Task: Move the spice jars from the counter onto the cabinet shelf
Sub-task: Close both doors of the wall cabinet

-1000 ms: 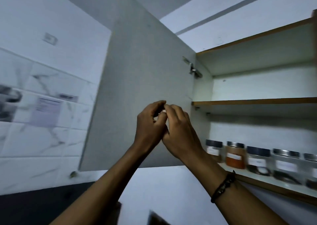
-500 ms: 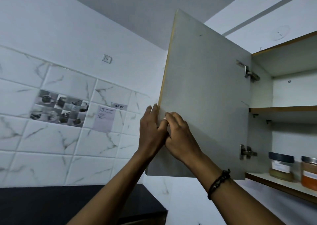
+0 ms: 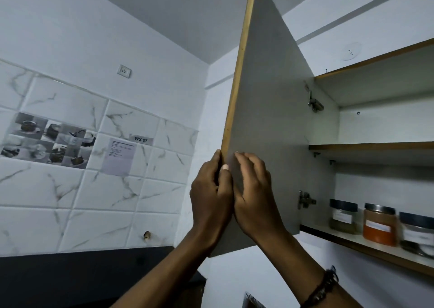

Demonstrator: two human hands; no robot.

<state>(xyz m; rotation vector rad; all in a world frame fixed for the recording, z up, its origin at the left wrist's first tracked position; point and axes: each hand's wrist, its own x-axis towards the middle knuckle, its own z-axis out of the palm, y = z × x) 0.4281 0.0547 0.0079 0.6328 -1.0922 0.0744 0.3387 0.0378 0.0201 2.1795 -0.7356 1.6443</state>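
a beaded bracelet [image 3: 323,289] rings the right wrist, the grey cabinet door [image 3: 265,120] swung open stands before the hinges, left hand [image 3: 210,190] grips its wooden edge, right hand [image 3: 254,190] rests loose-fingered on its face, and spice jars [image 3: 379,224] sit on the lowest cabinet shelf [image 3: 366,249] beyond.

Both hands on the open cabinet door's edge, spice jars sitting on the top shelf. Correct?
Not quite. The head view shows the spice jars on the bottom shelf, not the top one. The left hand and right hand are indeed at the open cabinet door edge.
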